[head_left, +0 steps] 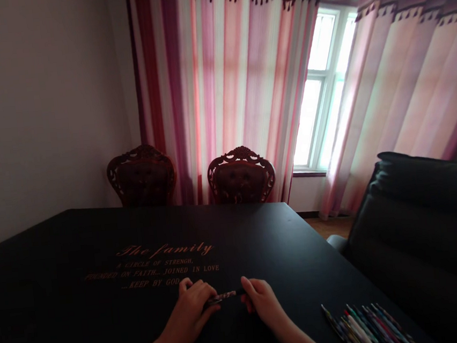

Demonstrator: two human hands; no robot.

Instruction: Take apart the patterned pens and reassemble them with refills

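Note:
A slim patterned pen (226,295) lies crosswise between my two hands, just above the black tabletop. My left hand (195,307) is closed on its left end, thumb below and fingers above. At the dark right end, my right hand (262,299) pinches the pen between thumb and curled fingers. Parts of both ends are hidden by the fingers. Several pens (362,328) of mixed colours lie side by side at the lower right, apart from my right hand.
The black table (255,239) bears gold lettering (165,250) left of centre. Two carved chairs, one on the left (142,174) and one in the middle (242,175), stand behind its far edge. A black leather seat (423,228) is on the right. Striped curtains (236,84) hang beside a window (318,93).

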